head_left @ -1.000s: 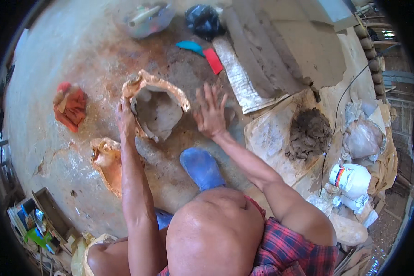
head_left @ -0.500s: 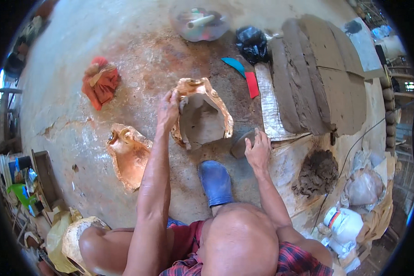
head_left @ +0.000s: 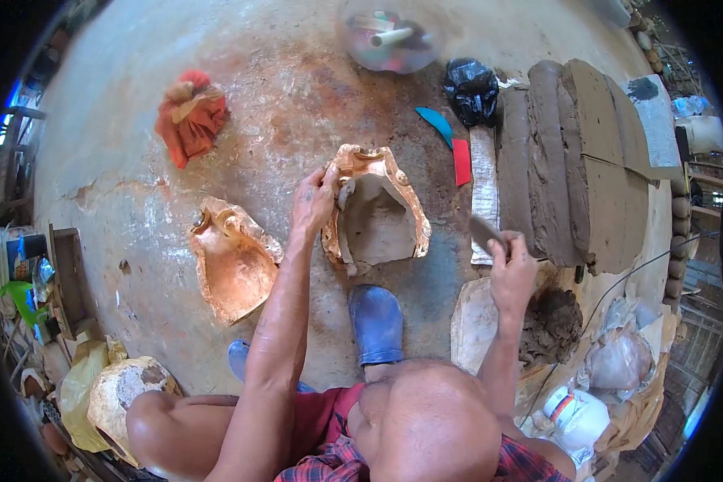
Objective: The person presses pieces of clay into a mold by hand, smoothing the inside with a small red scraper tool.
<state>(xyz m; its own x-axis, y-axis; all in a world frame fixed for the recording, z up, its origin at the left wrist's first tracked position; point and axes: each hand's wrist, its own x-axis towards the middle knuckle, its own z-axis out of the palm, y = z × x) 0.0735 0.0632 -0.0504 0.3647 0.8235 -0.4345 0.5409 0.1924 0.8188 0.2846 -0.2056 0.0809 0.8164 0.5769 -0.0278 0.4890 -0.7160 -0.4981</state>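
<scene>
My left hand [head_left: 312, 201] grips the left rim of a tan mould [head_left: 414, 201], which is lined with grey clay [head_left: 377, 225]. My right hand [head_left: 511, 265] is closed on a flat dark grey piece [head_left: 485, 233], raised at the right of the mould, its material unclear. A second tan mould half [head_left: 233, 281] lies to the left, its hollow facing up and showing no clay. My foot in a blue boot [head_left: 375, 321] is just below the lined mould.
Thick grey clay slabs [head_left: 578, 161] lie at the right, with a clay heap [head_left: 550, 325] below them and a cord beside it. A black bag [head_left: 470, 88], teal and red scrapers [head_left: 462, 161], red cloth [head_left: 189, 128], a bowl of tools [head_left: 386, 36] and a white bucket [head_left: 578, 422] surround me.
My right hand has gone from spread fingers to holding the grey piece, lifting it from the floor. My left hand stays on the mould. The view has shifted, moving the scene within the frame.
</scene>
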